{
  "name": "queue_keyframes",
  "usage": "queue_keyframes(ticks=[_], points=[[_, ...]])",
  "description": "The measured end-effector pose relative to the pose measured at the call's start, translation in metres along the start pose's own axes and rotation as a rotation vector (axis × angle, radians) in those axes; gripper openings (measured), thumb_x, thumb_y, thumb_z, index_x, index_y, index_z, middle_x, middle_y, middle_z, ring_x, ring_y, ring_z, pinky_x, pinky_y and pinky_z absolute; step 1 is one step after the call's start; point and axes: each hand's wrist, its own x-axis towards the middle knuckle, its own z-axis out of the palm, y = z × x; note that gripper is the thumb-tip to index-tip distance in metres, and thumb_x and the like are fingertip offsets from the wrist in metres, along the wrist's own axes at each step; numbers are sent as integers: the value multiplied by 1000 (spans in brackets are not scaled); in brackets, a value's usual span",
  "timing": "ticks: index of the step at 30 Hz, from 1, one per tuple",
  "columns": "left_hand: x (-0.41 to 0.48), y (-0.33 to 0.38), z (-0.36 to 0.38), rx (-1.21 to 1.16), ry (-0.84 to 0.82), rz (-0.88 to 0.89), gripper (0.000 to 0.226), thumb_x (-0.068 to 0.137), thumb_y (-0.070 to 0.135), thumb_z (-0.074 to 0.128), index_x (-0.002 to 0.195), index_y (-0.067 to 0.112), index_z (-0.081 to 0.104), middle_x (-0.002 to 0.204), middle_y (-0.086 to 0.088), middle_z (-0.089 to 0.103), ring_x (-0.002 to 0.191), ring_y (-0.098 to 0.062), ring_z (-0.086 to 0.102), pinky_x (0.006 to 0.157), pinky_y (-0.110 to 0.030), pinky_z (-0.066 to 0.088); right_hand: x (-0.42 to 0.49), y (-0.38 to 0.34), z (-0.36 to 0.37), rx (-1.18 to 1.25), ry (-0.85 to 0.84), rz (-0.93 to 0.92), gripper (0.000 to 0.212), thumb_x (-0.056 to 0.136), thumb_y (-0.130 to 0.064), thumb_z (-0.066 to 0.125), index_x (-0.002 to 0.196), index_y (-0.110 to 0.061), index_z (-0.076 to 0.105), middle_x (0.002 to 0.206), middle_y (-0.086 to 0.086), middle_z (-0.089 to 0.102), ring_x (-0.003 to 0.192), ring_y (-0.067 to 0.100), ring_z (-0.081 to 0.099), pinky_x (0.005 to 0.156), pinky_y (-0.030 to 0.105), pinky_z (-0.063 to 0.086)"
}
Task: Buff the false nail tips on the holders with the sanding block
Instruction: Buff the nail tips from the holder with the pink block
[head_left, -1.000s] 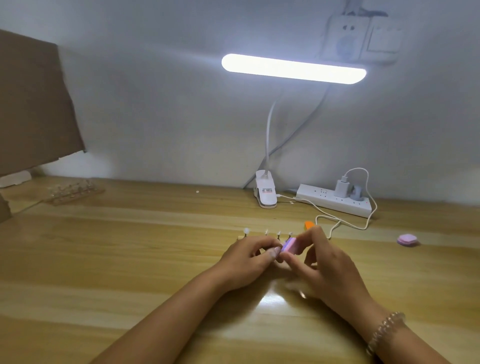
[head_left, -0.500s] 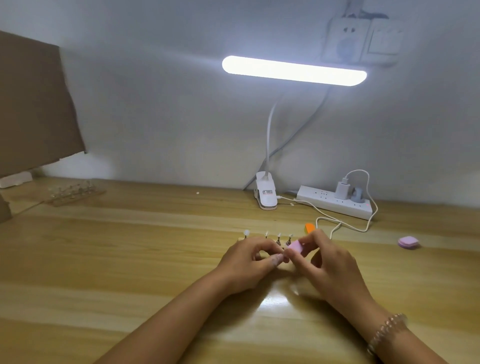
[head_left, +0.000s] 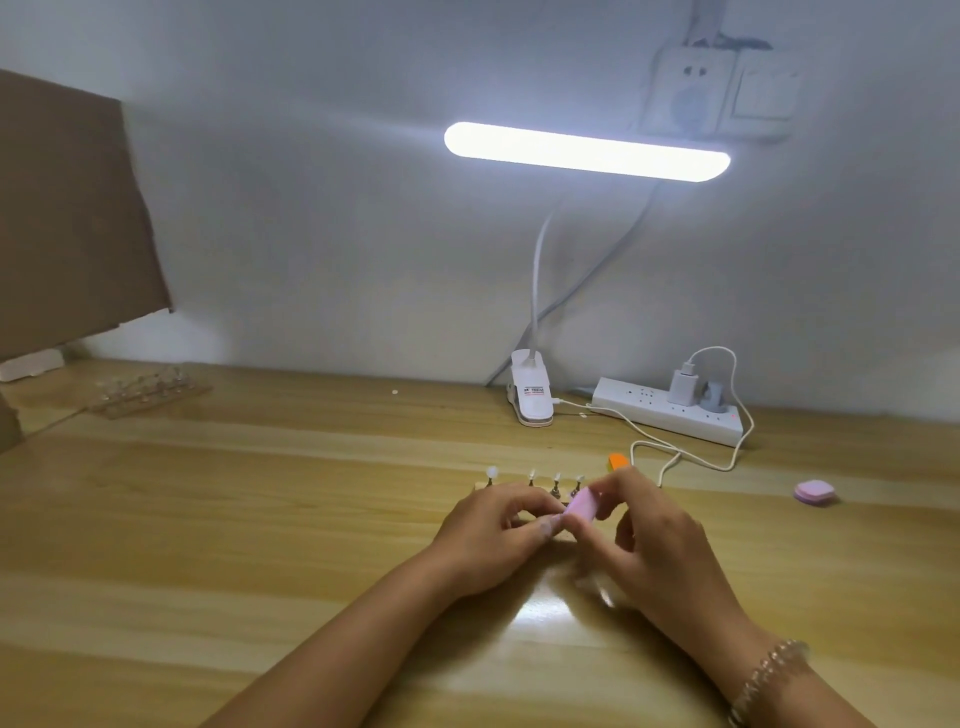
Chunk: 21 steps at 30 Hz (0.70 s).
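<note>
Right hand (head_left: 660, 545) has the pink sanding block (head_left: 584, 503) pinched between thumb and fingertips, just in front of the row of nail tips (head_left: 531, 475) on the desk (head_left: 260, 519), while the left hand (head_left: 488, 540) curls in tight, pinching one holder (head_left: 553, 522), I'd guess to steady it for buffing.
</note>
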Motion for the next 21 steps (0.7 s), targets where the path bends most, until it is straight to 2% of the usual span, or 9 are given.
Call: queue_keyframes(ticks=[3,7,9,11,14,18,21], points=[[0,0,0,1,9,27,16,97,22,60,104,26,74,91,16,66,60,7,48,64,-16,35,-3,-4,0,-75,-52,-106,32,81,-50,66,102,-27,56,89,-18,57,56,-7,46,50,17,39],[2,-1,0,-48,66,9,14,95,21,63,102,23,75,83,16,67,56,-3,42,63,-25,38,-1,-4,-1,-73,-27,-14,35,81,-51,66,105,-28,57,88,-18,60,55,0,45,50,30,47],[2,-1,1,-44,57,5,13,94,21,64,99,24,76,80,16,66,56,-2,42,63,-25,38,-2,-5,-1,-85,-33,-41,33,81,-51,66,104,-29,57,89,-19,59,55,-3,44,49,29,46],[1,0,1,-38,38,5,14,93,19,65,97,26,76,87,15,68,60,-1,46,66,-26,40,-3,-6,-1,-85,-68,-67,33,80,-52,65,104,-31,57,89,-21,58,56,-6,43,50,26,46],[1,-1,1,-42,44,-2,11,92,24,68,97,29,77,90,15,63,64,-1,47,68,-25,39,-1,-2,-3,-56,-28,16,28,80,-50,69,98,-33,56,86,-21,59,58,-1,51,54,30,48],[0,-1,1,-16,27,-21,15,91,21,67,98,29,77,88,18,61,81,-8,59,79,-29,47,-3,-9,-2,-89,-65,-62,27,79,-53,64,95,-33,55,84,-19,57,57,4,53,50,28,47],[0,0,1,2,24,-22,12,91,28,69,100,33,76,90,18,61,87,-9,61,84,-32,49,1,-4,-3,-43,-31,44,25,78,-46,71,90,-31,55,80,-20,59,58,3,55,54,29,46]])
